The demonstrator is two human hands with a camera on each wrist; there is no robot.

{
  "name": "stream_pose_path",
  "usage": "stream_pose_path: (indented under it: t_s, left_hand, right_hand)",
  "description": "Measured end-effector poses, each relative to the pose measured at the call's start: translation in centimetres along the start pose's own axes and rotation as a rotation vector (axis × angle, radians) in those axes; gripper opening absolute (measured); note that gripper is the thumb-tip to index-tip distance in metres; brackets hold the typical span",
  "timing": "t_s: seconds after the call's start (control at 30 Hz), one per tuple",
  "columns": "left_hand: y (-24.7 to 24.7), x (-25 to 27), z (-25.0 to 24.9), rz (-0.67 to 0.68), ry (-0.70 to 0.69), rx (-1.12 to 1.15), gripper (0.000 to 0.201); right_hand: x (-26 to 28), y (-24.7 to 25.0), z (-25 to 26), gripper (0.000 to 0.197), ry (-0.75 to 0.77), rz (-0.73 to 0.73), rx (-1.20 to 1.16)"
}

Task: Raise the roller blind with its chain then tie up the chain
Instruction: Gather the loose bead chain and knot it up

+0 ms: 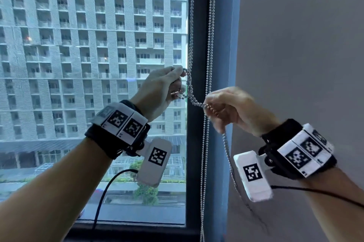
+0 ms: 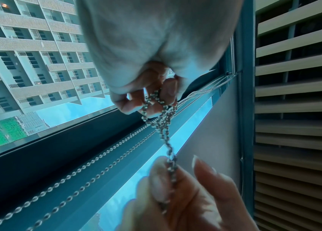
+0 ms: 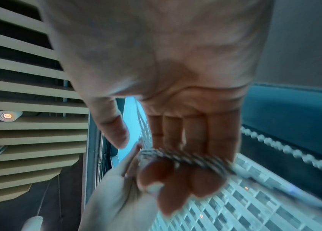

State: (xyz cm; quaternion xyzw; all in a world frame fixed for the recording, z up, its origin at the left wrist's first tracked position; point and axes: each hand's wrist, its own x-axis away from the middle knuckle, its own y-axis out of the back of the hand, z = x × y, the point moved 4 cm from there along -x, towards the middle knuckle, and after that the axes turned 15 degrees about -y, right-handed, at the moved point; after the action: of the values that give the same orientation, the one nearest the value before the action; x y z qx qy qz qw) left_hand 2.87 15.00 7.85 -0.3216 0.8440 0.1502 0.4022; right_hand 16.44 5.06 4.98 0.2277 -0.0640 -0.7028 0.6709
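Observation:
A silver bead chain (image 1: 209,31) hangs down along the dark window frame (image 1: 199,143) at the right of the glass. My left hand (image 1: 169,86) is raised in front of the glass and pinches a bunched loop of the chain (image 2: 162,112) with curled fingers. My right hand (image 1: 226,108), a little lower and to the right, grips another stretch of the chain (image 3: 183,157) across its curled fingers. A short twisted length of chain (image 1: 194,100) runs between the two hands. A loose end (image 1: 229,159) drops below the right hand. The roller blind itself is out of view.
A large window (image 1: 98,64) looks onto a tall apartment block. A grey wall (image 1: 295,45) stands right of a blue strip (image 1: 226,54) beside the frame. A slatted ceiling (image 2: 298,93) with a small lamp (image 3: 8,116) shows in the wrist views.

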Motion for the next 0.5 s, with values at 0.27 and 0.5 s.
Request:
stream_pose_path:
  t_s: [0.27, 0.5]
  left_hand:
    - [-0.4, -0.5, -0.7, 0.061, -0.020, -0.136, 0.024]
    - [-0.4, -0.8, -0.5, 0.077, -0.008, -0.180, 0.022]
  right_hand:
    - [-1.5, -2.8, -0.2, 0.031, -0.032, 0.036, -0.036]
    - [-2.1, -3.5, -0.1, 0.030, 0.009, -0.048, -0.133]
